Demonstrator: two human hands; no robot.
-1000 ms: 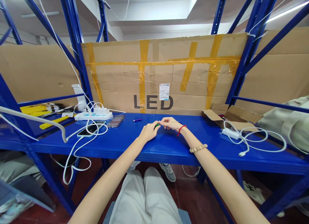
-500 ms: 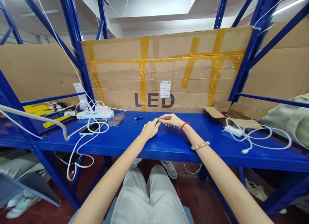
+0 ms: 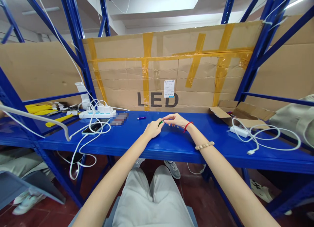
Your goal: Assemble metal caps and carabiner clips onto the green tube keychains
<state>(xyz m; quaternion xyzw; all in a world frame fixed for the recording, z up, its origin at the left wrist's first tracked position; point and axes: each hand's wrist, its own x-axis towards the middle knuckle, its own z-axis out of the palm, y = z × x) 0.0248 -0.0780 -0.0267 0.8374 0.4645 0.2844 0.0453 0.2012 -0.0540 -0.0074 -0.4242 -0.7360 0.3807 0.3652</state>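
Pinching a small green object (image 3: 160,123) between both sets of fingertips, we have our left hand (image 3: 152,129) and right hand (image 3: 176,120) meeting just above the blue shelf (image 3: 171,145), right in the middle. Our left fingers curl in around the green piece; our right thumb and forefinger press together on its other end, though it is too small for us to name. A purple pen (image 3: 141,118) lies just behind our hands, near the taped cardboard sheet (image 3: 171,67) marked LED. Off to our left, a phone (image 3: 95,126) sits among white cables beside a power strip (image 3: 97,113). Far right, a white charger (image 3: 239,131) rests by an open cardboard box (image 3: 241,112).
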